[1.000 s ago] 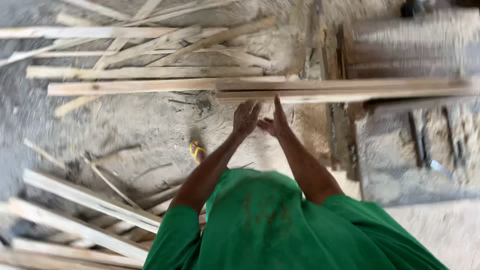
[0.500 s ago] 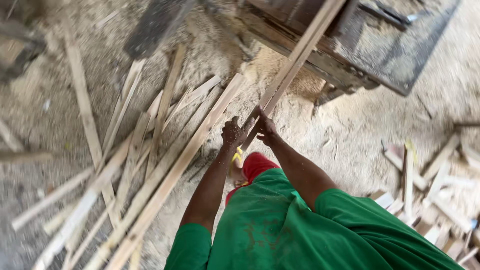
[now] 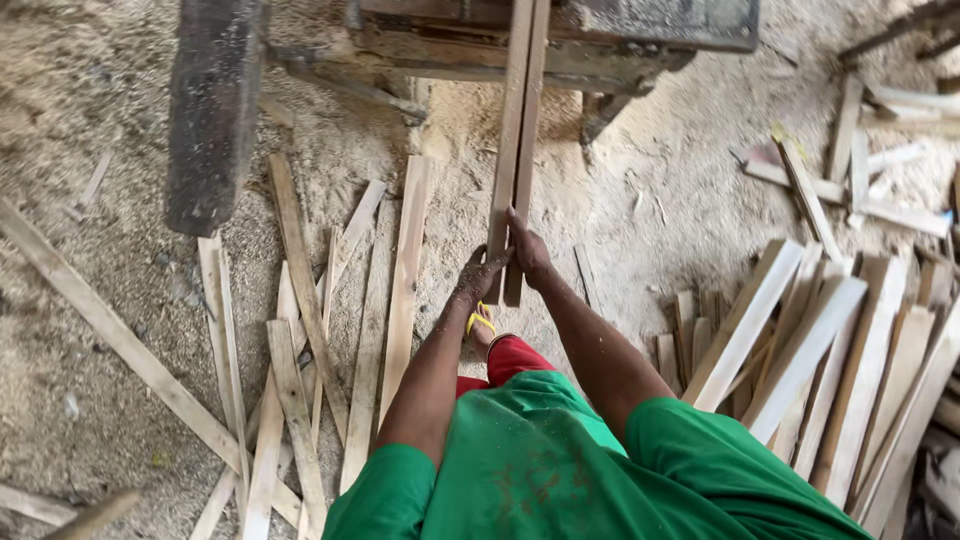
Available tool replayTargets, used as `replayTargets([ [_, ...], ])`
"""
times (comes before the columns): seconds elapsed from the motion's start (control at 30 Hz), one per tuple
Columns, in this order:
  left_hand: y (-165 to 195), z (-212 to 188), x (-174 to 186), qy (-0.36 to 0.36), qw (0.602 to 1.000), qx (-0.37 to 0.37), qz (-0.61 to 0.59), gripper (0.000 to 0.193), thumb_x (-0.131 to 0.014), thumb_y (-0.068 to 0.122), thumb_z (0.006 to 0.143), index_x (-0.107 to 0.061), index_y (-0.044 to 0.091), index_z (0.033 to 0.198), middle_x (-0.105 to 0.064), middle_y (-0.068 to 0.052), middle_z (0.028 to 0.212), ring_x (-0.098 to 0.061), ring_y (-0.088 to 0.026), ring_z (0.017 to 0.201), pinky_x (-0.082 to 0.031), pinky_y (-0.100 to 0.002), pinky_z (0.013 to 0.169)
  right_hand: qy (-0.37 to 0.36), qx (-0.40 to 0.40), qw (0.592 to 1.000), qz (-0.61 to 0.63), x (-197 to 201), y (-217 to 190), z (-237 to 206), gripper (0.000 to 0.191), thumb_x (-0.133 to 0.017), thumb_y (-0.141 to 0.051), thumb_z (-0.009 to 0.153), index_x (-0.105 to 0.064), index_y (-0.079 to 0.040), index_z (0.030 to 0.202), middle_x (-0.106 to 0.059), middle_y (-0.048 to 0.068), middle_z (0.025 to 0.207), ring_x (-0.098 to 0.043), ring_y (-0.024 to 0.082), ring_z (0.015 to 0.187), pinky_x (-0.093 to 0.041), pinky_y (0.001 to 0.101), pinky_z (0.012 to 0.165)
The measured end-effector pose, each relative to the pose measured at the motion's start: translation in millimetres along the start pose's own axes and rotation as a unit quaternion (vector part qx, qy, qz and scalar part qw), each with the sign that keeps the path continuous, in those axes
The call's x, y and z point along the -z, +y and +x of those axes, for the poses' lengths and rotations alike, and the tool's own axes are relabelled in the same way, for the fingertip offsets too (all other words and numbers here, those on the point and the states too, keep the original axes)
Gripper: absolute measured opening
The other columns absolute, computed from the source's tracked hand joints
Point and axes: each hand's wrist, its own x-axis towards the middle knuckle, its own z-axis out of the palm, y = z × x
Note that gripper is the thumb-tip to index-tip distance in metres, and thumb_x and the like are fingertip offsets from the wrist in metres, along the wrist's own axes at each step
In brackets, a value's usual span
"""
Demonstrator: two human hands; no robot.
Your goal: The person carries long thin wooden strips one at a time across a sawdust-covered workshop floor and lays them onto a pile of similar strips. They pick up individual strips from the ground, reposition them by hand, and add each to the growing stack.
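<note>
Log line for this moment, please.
left hand: on left slat | right hand: on right slat | slats: side by side, far ends on bench

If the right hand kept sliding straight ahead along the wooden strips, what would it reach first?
The right hand points up the two long pale wooden strips. Going straight on, it would probably first meet the dark, worn machine table where the strips rest, though depth is unclear.

Loose wooden offcuts (image 3: 300,300) are scattered over the sawdust-covered floor (image 3: 90,110) on one side, while cut planks (image 3: 830,340) are stacked up on the other.
</note>
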Motion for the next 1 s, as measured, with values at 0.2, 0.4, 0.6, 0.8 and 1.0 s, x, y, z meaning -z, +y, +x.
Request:
replayTargets([
  [0.2,3,8,7,-0.035,0.999,-0.036,-0.019,0.087,-0.079,0.059,0.079,-0.058,-0.001,0.138,-0.073,-0.014,0.113,-0.068,-0.021,0.097,-0.054,-0.033,0.081,0.026,-0.012,1.000,0.000,-5,-7,6,0.096,-0.056,-0.086,0.079,-0.073,0.006,0.103,-0.067,0.011,0.089,-0.063,0.021,0.082,-0.051,0.0349,0.073],
  [0.4,1,5,11,-0.019,0.999,-0.022,0.035,0.094,-0.075,0.066,0.077,-0.054,0.003,0.144,-0.072,-0.015,0.118,-0.066,-0.023,0.103,-0.053,-0.036,0.089,0.024,-0.015,1.000,-0.011,-6,-7,-1,0.097,-0.055,-0.088,0.076,-0.073,0.005,0.098,-0.068,0.011,0.085,-0.065,0.021,0.078,-0.053,0.0364,0.070],
  [0.6,-4,0,12,-0.034,0.999,-0.002,-0.012,0.109,-0.081,0.064,0.074,-0.036,0.002,0.152,-0.063,-0.016,0.138,-0.059,-0.024,0.124,-0.045,-0.037,0.105,0.024,-0.006,1.000,-0.005,-8,-5,-9,0.099,-0.055,-0.089,0.076,-0.073,0.006,0.095,-0.067,0.012,0.079,-0.065,0.022,0.074,-0.053,0.0365,0.068],
  [0.8,-12,-5,13,-0.042,0.999,-0.007,-0.012,0.106,-0.079,0.066,0.073,-0.046,0.001,0.151,-0.066,-0.015,0.136,-0.060,-0.023,0.120,-0.045,-0.035,0.103,0.028,-0.003,1.000,0.001,-8,2,-14,0.095,-0.056,-0.087,0.077,-0.071,0.005,0.092,-0.065,0.011,0.076,-0.064,0.021,0.070,-0.052,0.0354,0.063],
  [1.0,-17,-7,12,-0.026,1.000,0.004,0.005,0.106,-0.079,0.065,0.076,-0.040,0.003,0.153,-0.065,-0.013,0.135,-0.059,-0.021,0.122,-0.044,-0.034,0.104,0.018,0.004,1.000,0.016,-9,6,-20,0.093,-0.057,-0.087,0.077,-0.071,0.003,0.092,-0.065,0.008,0.076,-0.062,0.018,0.070,-0.051,0.0327,0.063],
])
